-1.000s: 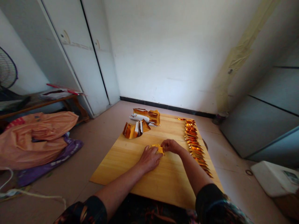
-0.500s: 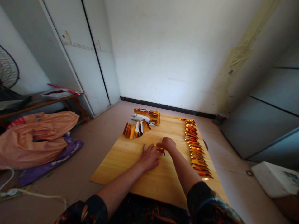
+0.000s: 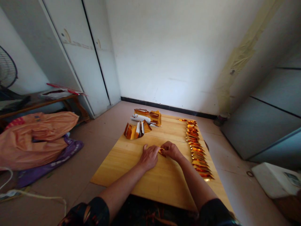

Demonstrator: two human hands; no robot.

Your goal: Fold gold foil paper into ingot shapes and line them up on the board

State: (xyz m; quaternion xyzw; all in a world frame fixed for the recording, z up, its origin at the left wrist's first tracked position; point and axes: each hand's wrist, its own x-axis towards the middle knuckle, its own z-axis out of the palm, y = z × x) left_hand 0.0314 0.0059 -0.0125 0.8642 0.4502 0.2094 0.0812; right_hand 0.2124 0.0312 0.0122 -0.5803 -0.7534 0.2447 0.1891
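Observation:
A small piece of shiny gold foil paper (image 3: 161,151) lies at the middle of the wooden board (image 3: 122,163), mostly covered by my fingers. My left hand (image 3: 149,157) presses on its left side, fingers bent together over the edge. From the right, my right hand (image 3: 171,150) pinches the same piece with thumb and fingers. Along the board's right side runs a long row of folded gold foil pieces (image 3: 198,150), overlapping one another. Loose gold foil sheets with white backs (image 3: 134,131) stand curled at the far left, in front of another foil stack (image 3: 155,117).
An orange plastic bag (image 3: 42,131) and a purple bag (image 3: 54,163) lie on the floor at left, near a low wooden bench (image 3: 75,103) and a fan (image 3: 7,69). A white box (image 3: 275,179) stands at right. Beyond the board is a white wall (image 3: 174,56).
My right hand has shifted slightly right and lower, its fingers now curled on the foil piece's right end. My left hand has drawn in its fingers. Less of the foil shows.

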